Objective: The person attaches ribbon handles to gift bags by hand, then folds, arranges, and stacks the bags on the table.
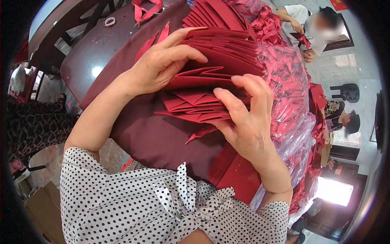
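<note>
A thick fanned stack of folded dark-red paper bags point(227, 53) is held up in front of me, its layers spread at the edges. My left hand point(162, 65) grips it from the left, fingers curled over the upper layers. From the lower right, my right hand point(250, 118) closes around a lower bundle of folded red paper bags point(195, 106), with the thumb side beneath it and fingers on top. A gap parts the two bundles in the middle. Part of my left thumb is hidden by the paper.
A dark-red cloth point(138, 134) covers part of the dark table point(87, 61). A tape roll point(109, 22) lies far left. More red paper point(239, 175) is near my body. Clear plastic bags of red ribbons point(288, 89) line the right side. Another person's hand point(309, 55) is at upper right.
</note>
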`<state>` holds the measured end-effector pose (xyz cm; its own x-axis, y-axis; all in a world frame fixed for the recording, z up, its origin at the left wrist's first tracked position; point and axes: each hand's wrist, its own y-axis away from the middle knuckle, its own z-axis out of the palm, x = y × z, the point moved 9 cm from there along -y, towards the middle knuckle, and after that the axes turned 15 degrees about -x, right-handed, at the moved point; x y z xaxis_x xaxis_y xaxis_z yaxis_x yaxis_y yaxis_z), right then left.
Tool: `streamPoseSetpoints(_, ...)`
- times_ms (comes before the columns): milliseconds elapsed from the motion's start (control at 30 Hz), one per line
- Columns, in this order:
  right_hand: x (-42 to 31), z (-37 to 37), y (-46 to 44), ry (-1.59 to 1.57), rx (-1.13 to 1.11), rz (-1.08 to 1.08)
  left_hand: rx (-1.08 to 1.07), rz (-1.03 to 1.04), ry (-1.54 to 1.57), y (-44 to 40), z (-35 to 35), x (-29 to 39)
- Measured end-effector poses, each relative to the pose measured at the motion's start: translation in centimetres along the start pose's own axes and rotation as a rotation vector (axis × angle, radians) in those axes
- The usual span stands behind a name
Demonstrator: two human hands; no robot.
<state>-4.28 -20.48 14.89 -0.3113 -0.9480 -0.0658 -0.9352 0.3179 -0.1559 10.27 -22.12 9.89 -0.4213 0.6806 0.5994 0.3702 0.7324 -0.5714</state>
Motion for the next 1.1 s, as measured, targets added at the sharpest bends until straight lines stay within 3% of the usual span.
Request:
streamPoseSetpoints(167,-0.2,0.2,0.0,0.005,-0.027,0.018,-0.047,-0.048,-0.130,0.0,0.1,-0.2)
streamPoseSetpoints(233,0.4,-0.3,0.7,-0.040,0.129,0.065,-0.046,-0.043,-0.092,-0.1,0.1,-0.1)
streamPoseSetpoints(367,-0.4,-0.2,1.6,0.060,0.146,-0.049,-0.079,-0.040,0.022,0.4,-0.1,-0.3)
streamPoseSetpoints(600,-0.5,-0.2,1.9,0.058,0.118,-0.048,-0.060,0.045,0.069,0.1,0.0,0.3)
streamPoseSetpoints(667,-0.1,-1.1,1.3,-0.099,-0.042,-0.020,-0.069,-0.018,0.047,0.3,0.2,0.6)
streamPoseSetpoints(767,2.3,-2.7,1.7,-0.341,0.127,0.058,-0.088,-0.072,0.011,0.3,0.1,0.5)
streamPoseSetpoints(800,3.6,-2.8,1.7,-0.443,0.164,0.221,-0.102,-0.063,0.000,0.2,0.3,0.6)
streamPoseSetpoints(900,4.8,-2.7,-0.3,-0.227,0.039,0.165,-0.064,-0.046,0.045,0.0,0.2,0.7)
streamPoseSetpoints(1000,5.3,-1.6,-1.3,-0.330,-0.158,0.134,-0.119,-0.090,0.027,0.0,0.2,0.7)
streamPoseSetpoints(1100,3.7,-1.9,-1.7,-0.208,-0.213,-0.038,-0.069,-0.080,0.066,0.2,0.1,0.5)
